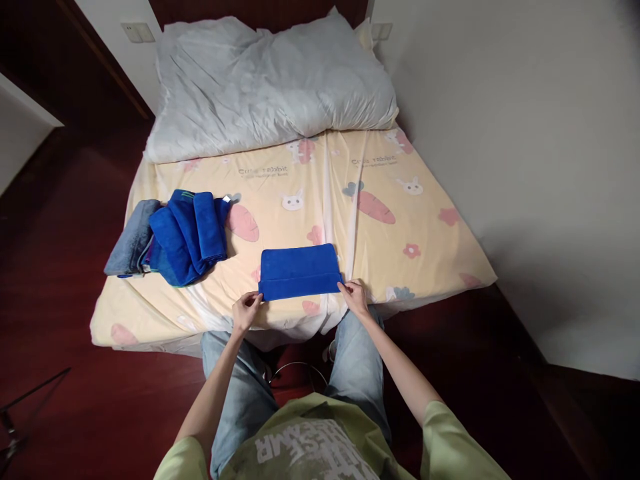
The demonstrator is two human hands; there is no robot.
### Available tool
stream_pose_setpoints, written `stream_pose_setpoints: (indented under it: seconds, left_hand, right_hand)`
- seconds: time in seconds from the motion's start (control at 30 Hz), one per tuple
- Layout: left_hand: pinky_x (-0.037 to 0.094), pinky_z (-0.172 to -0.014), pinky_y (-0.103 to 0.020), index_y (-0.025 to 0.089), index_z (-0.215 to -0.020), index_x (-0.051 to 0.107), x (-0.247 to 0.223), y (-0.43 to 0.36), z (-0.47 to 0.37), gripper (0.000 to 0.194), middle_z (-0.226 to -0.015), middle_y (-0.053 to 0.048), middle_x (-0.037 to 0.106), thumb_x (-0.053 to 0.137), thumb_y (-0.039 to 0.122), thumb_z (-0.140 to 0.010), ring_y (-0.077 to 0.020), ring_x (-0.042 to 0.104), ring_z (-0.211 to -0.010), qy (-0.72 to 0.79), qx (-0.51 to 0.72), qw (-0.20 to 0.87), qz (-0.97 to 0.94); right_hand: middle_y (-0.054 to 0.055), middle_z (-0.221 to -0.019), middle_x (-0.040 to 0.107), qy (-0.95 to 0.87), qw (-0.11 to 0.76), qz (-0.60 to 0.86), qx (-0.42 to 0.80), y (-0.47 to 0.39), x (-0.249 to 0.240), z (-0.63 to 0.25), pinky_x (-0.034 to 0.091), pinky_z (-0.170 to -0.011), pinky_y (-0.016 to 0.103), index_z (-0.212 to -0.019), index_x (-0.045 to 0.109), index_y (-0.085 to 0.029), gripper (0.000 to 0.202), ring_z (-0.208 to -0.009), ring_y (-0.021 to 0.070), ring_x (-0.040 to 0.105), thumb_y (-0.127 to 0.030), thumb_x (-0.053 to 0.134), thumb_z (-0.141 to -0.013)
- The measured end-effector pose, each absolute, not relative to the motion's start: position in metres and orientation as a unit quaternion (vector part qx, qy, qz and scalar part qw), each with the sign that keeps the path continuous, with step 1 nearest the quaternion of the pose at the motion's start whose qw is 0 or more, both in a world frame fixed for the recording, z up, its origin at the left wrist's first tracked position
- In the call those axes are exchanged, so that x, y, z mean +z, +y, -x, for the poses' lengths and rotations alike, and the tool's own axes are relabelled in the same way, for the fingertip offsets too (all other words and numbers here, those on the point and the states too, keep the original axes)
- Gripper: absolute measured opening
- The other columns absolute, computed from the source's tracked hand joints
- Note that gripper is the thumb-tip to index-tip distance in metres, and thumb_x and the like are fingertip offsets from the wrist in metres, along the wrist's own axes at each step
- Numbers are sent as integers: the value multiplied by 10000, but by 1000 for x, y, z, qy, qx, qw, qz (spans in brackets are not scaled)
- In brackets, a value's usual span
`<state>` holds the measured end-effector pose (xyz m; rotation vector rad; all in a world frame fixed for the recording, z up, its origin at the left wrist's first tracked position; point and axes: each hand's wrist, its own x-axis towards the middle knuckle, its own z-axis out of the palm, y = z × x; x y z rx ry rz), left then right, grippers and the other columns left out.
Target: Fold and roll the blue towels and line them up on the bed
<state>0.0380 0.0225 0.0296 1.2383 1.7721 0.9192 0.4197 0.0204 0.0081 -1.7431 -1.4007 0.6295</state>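
Observation:
A blue cloth (300,267) lies flat near the front edge of the bed, with its near edge folded over in a strip. My left hand (247,311) pinches its near left corner. At the near right corner, my right hand (354,297) grips the same cloth between thumb and fingers. To the left, a pile of folded blue cloths (190,233) rests on the sheet, beside a grey-blue folded cloth (133,237).
The bed sheet (425,220) has rabbits and carrots printed on it and some loose creases. A large grey-white pillow or quilt (275,80) lies across the head of the bed. A wall (525,167) stands at the right. A thin dark stand (35,390) is at the lower left.

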Motion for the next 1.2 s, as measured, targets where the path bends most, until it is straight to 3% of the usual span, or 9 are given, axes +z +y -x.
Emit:
stream_pose_setpoints:
  seconds: [0.23, 0.33, 0.4, 0.5, 0.63, 0.73, 0.87, 1.2]
  left_hand:
    - [586, -813, -368, 186, -942, 702, 24, 22, -40, 371, -849, -70, 757, 684, 524, -791, -231, 729, -818, 697, 355, 378, -495]
    - [572, -893, -418, 187, -1040, 684, 30, 17, -40, 381, -987, -102, 737, 662, 506, -833, -262, 707, -966, 700, 355, 286, -551]
    - [516, -1013, -458, 182, -1194, 640, 38, 13, -40, 421, -1217, -145, 668, 641, 453, -873, -289, 623, -1184, 665, 354, 193, -629]
    - [405, -1147, -476, 189, -1412, 496, 49, 12, -42, 518, -1499, -150, 473, 584, 316, -918, -286, 425, -1411, 541, 280, 133, -782]
    - [327, -1207, -482, 173, -1528, 355, 45, 23, -55, 658, -1593, -122, 354, 471, 116, -883, -269, 277, -1496, 460, 157, 98, -868]
    - [298, -1220, -491, 122, -1540, 331, 34, 34, -69, 703, -1592, -145, 341, 409, 37, -846, -269, 248, -1503, 478, 113, 64, -868]
    - [305, -1218, -485, 65, -1509, 383, 28, 45, -78, 621, -1561, -187, 376, 342, 20, -891, -279, 276, -1488, 489, 70, 42, -868]
    - [317, -1212, -473, 122, -1549, 315, 29, -4, -52, 687, -1594, -149, 337, 347, 15, -871, -259, 251, -1501, 446, 77, 96, -886]
  right_hand:
    - [64, -748, 604, -558, 391, 691, 242, 21, 5, -422, 502, -697, 358, -598, 642, -219, 422, -674, 198, 580, -570, 622, -831]
    - [74, -797, 630, -563, 388, 694, 227, 18, 10, -421, 531, -705, 366, -720, 693, -202, 350, -696, 206, 604, -524, 628, -841]
    - [109, -947, 659, -579, 390, 693, 180, 13, 19, -419, 547, -802, 395, -941, 722, -179, 312, -842, 240, 643, -464, 616, -868]
    - [147, -1287, 611, -672, 341, 648, 108, 7, 39, -414, 468, -1031, 448, -1295, 613, -177, 411, -1193, 279, 577, -335, 564, -919]
    - [96, -1538, 446, -803, 198, 555, 91, 9, 52, -404, 363, -1152, 463, -1487, 440, -192, 575, -1428, 266, 393, -176, 495, -915]
    - [105, -1569, 401, -822, 152, 544, 72, 20, 44, -395, 322, -1194, 454, -1512, 401, -134, 638, -1473, 256, 330, -107, 478, -879]
    - [158, -1509, 474, -827, 120, 548, 45, 33, 28, -389, 313, -1198, 489, -1460, 476, -82, 600, -1432, 280, 406, -49, 453, -861]
    - [108, -1511, 482, -842, 132, 517, 77, -21, 30, -410, 345, -1178, 486, -1474, 475, -173, 622, -1415, 242, 439, 0, 390, -882]
